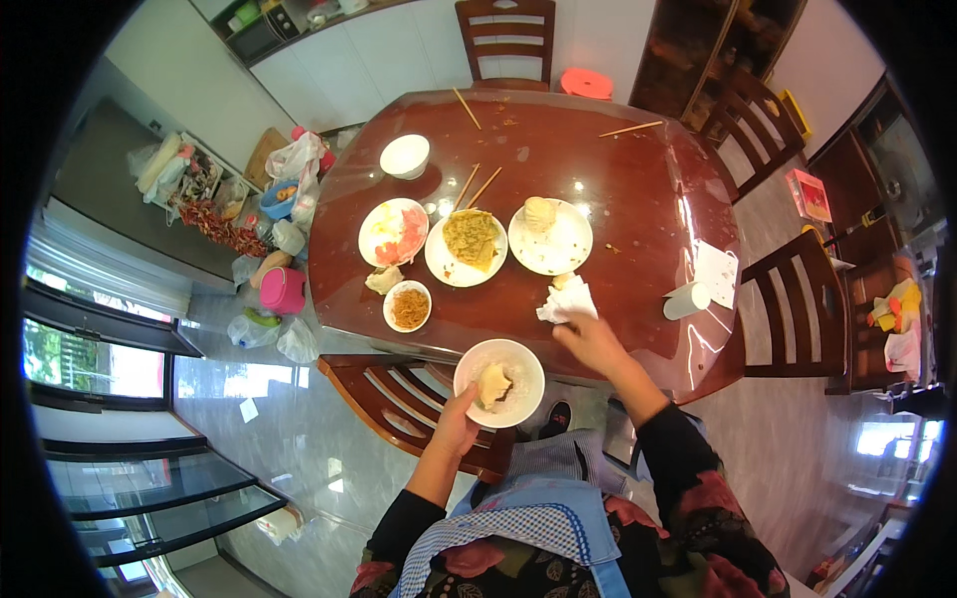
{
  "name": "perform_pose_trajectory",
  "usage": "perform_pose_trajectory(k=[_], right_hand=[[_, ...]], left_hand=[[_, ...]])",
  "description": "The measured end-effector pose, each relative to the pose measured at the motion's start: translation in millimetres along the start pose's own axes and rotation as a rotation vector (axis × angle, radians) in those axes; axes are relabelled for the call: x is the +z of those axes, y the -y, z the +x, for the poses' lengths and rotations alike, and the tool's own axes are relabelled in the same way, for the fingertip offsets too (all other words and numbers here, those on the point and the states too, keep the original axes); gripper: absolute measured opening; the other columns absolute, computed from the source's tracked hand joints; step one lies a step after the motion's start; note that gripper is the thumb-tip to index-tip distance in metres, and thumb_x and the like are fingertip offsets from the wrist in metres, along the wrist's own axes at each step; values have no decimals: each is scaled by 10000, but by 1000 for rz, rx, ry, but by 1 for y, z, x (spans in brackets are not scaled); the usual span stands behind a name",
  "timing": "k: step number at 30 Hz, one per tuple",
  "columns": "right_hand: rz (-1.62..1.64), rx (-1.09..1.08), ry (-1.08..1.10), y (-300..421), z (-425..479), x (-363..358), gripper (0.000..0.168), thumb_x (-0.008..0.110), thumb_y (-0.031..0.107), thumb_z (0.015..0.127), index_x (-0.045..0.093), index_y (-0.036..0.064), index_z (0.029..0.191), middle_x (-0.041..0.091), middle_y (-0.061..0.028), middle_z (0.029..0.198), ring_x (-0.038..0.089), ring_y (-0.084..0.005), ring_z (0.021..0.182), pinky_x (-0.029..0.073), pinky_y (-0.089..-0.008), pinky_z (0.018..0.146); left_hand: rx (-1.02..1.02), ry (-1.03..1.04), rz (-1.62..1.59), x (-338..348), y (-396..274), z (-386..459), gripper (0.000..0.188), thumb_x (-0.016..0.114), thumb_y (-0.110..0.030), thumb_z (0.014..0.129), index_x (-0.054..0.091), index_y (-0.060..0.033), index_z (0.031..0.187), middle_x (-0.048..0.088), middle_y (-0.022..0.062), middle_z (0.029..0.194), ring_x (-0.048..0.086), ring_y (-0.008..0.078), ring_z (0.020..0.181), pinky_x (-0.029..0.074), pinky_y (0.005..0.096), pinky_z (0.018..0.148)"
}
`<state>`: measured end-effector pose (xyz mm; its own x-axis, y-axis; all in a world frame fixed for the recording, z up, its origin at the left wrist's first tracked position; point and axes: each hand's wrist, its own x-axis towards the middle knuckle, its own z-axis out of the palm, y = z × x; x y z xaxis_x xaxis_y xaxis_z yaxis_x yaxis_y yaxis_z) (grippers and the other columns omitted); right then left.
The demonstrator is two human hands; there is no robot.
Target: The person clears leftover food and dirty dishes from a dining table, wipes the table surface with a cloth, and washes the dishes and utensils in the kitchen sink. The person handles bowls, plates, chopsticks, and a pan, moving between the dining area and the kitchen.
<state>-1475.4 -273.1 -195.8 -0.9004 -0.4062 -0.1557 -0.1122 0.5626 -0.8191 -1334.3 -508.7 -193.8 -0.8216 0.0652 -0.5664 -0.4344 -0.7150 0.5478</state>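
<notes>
My left hand [456, 426] grips the rim of a white bowl [527, 392] that holds a bitten piece of bun [493, 385], just off the table's near edge. My right hand [591, 344] reaches over the edge, its fingertips at a crumpled white tissue [568, 301]; whether they grip it cannot be told. A small piece of food [563, 280] touches the tissue's far side. Beyond it stands a white plate [551, 258] with a bun [539, 214] and crumbs. To the left are a plate of yellow-green food [471, 239], a plate with pink food [401, 241] and a small bowl of shredded food [410, 309].
An upturned-looking white bowl [405, 157] and several chopsticks [631, 128] lie farther back on the dark wooden table [546, 142]. A paper roll [686, 300] rests at the right. A wooden chair [396, 404] stands against the near left edge, beside my left arm.
</notes>
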Motion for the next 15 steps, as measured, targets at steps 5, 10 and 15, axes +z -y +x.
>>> perform_pose_trajectory(k=[5, 10, 15], right_hand=[[-550, -118, -354, -59, 62, 41, 449, 667, 236, 749, 562, 89, 1160, 453, -231, 1237, 388, -363, 1198, 339, -408, 996], [-531, -234, -479, -84, 73, 57, 295, 642, 165, 738, 583, 85, 1015, 539, -111, 1051, 475, -310, 1020, 390, -410, 877], [-252, -288, -555, -92, 84, 50, 162, 614, 67, 735, 596, 50, 895, 578, -105, 887, 519, -320, 860, 424, -421, 769]], left_hand=[[107, -27, 24, -17, -16, -13, 488, 480, -238, 908, 341, 0, 1310, 472, 124, 1275, 465, 245, 1174, 373, 386, 997], [134, -38, 0, -28, -23, -17, 495, 477, -231, 906, 326, -3, 1318, 461, 125, 1281, 462, 251, 1175, 369, 391, 999], [154, -128, -90, -26, -30, -22, 492, 499, -232, 898, 350, -1, 1306, 485, 116, 1257, 472, 236, 1163, 375, 377, 989]])
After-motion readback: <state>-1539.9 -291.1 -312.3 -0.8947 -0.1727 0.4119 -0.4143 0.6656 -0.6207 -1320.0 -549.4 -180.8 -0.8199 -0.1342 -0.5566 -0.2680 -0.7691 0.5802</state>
